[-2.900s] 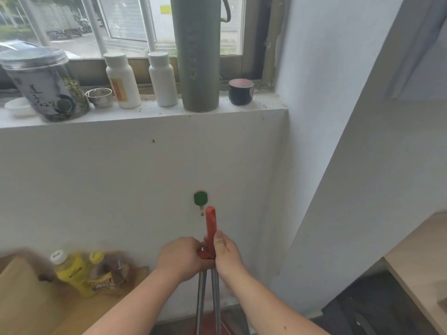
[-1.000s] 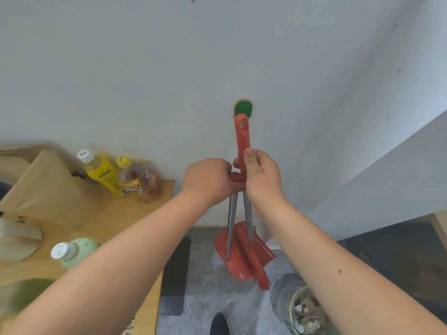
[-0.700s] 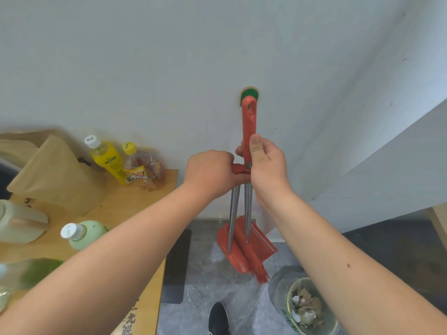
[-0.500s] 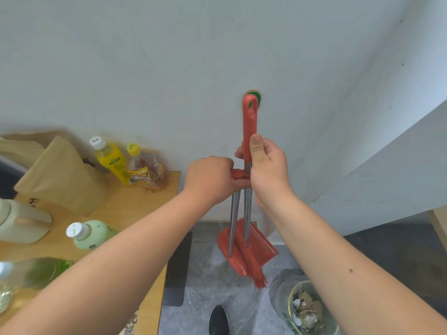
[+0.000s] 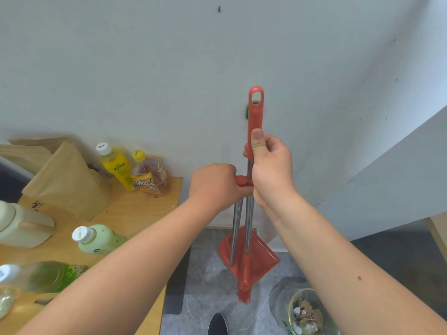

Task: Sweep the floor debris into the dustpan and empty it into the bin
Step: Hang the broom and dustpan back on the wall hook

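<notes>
Red plastic marks both tools: the broom (image 5: 255,122) and the dustpan (image 5: 251,259) hang together in front of a white wall (image 5: 145,68), their two metal shafts running side by side down to the red pan, with the broom's bristles (image 5: 244,294) pointing at the grey floor (image 5: 208,286). The broom's handle loop sits just above and in front of a green wall hook (image 5: 249,110), which suggests the pair is stored on that hook, and the loop appears clear of it. The right hand (image 5: 271,170) is wrapped closed around the lower end of the red broom grip, thumb pressed flat along its front, seemingly to steer the handle upright. The left hand (image 5: 215,184) is curled shut around the red clip (image 5: 242,181) where the dustpan's shaft meets the broom's, most likely to steady the pan or unclip the two; its fingertips are hidden behind the shafts. Below and to the right stands the bin (image 5: 307,313), lined with a clear bag and already holding leaves and paper scraps. Loose debris on the floor cannot be made out from here. A dark shoe tip (image 5: 217,323) shows at the bottom edge. To the left a wooden desk (image 5: 135,213) carries a brown paper bag (image 5: 63,180), a yellow bottle (image 5: 113,165) and a pale green bottle (image 5: 96,238), all well apart from the tools. Sweeping looks not yet begun.
</notes>
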The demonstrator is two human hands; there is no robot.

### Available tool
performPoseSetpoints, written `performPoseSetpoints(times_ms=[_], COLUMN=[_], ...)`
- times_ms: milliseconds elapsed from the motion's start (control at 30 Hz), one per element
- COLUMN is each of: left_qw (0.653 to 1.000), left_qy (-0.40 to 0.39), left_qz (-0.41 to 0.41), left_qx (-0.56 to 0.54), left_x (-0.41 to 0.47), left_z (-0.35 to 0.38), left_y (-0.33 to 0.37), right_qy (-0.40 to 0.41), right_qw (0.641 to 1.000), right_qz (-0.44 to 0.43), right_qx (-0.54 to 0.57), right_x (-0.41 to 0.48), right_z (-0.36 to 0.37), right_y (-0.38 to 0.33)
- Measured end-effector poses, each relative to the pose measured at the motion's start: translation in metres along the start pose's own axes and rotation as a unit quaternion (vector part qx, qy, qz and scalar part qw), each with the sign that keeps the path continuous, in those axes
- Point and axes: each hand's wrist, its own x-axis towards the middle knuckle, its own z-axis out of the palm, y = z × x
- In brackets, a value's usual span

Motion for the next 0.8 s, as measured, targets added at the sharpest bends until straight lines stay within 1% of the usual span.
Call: performPoseSetpoints(times_ms=[200,367,467,600,800], left_qw=[1.000,1.000,1.000,1.000,1.000], left_qy=[0.011,-0.004,0.004,0.010,0.005], left_qz=[0.011,0.020,0.020,0.021,0.012], left_qx=[0.013,0.011,0.013,0.017,0.008], left_x=[0.000,0.001,0.002,0.002,0.002], left_z=[-0.001,0.001,0.000,-0.004,-0.013], left_y=[-0.005,-0.011,-0.014,-0.018,-0.013], right_qy=[-0.009,-0.022,-0.022,-0.027,-0.011], right_qw=[1.000,0.999,0.999,0.999,0.999], right_qz=[-0.008,-0.020,-0.027,-0.021,-0.017], right_qx=[0.003,0.012,0.022,0.035,0.049], right_x=[-0.004,-0.010,-0.008,-0.008,-0.008], right_z=[0.000,0.000,0.002,0.005,0.010], right_y=[-0.010,-0.014,-0.020,-0.023,-0.026])
